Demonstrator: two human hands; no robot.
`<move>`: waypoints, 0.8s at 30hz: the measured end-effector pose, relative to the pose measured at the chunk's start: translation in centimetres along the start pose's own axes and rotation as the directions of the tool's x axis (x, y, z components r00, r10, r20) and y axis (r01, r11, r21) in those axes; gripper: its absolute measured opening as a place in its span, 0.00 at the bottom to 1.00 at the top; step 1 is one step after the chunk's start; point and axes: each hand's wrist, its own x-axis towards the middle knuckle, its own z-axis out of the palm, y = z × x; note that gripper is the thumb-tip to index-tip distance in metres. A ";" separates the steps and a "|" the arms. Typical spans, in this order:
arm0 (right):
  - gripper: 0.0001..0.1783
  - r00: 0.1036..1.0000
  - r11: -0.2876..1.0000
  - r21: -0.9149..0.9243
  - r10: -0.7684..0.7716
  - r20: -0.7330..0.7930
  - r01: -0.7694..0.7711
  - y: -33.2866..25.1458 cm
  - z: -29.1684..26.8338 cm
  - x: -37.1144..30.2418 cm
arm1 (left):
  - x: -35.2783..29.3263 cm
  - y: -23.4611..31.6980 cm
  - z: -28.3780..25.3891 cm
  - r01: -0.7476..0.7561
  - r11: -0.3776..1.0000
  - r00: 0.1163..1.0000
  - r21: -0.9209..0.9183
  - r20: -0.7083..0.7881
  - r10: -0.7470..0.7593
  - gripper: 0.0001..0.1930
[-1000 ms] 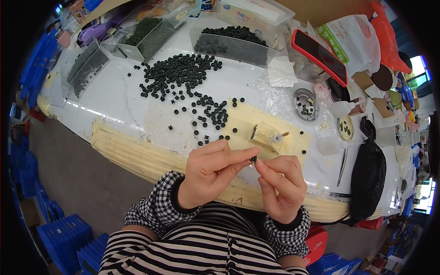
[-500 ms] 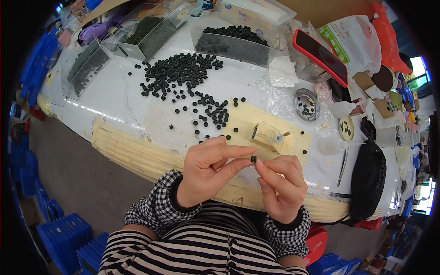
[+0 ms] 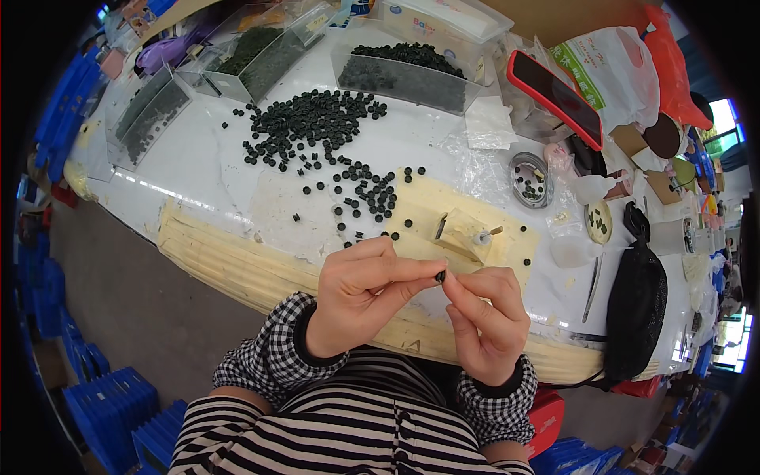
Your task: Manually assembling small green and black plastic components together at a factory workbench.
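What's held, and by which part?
A small black piece, at the fingertips of the left hand and right hand; the gripped part is too small to tell.

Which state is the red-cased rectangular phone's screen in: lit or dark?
Dark: the phone's screen shows plain black; whether it's switched off, cannot tell.

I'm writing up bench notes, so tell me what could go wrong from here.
The small black part sits in a fine pinch between the left hand and right hand, so it may slip out. If it falls, it could get mixed up with the similar loose black pieces strewn nearby.
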 end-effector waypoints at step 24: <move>0.21 0.998 0.998 -0.055 0.015 -0.068 -0.019 -0.3 0.3 -0.2 | 0.8 -0.1 -4.9 0.384 0.914 0.923 -0.127 0.032 -0.383 0.15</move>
